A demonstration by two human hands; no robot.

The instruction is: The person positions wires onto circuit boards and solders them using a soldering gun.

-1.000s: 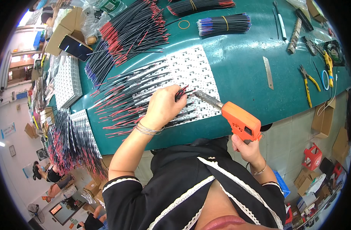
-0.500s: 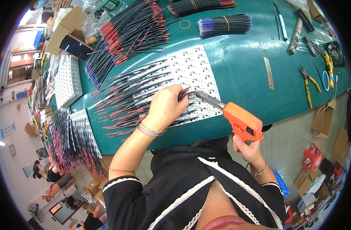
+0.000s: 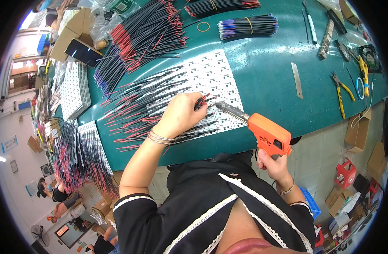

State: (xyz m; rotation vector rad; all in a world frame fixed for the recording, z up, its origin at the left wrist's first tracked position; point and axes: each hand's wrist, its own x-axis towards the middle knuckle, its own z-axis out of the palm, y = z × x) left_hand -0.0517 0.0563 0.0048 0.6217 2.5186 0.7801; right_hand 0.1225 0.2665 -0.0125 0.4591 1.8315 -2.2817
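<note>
My left hand (image 3: 181, 113) is closed in a pinch over a white panel of small circuit boards (image 3: 219, 70), holding a few thin black wires (image 3: 200, 102) with red ends. My right hand (image 3: 273, 164) grips an orange soldering gun (image 3: 268, 131) by its handle. The gun's metal tip points left and sits close to the wire ends beside my left fingertips; whether it touches them I cannot tell. Many black-and-red wires (image 3: 139, 103) lie in rows over the panel's left part and stick out past its edge. My left palm hides part of the panel.
A big heap of black wires (image 3: 147, 31) lies at the back left, near a phone (image 3: 83, 52) and stacked panels (image 3: 75, 91). A banded wire bundle (image 3: 248, 27) is behind the panel. To the right lie a blade (image 3: 296, 80), yellow-handled pliers (image 3: 341, 94) and other tools.
My left hand has shifted slightly left, with its wrist a little lower, and more red wire ends show at its fingers. The soldering gun has barely moved.
</note>
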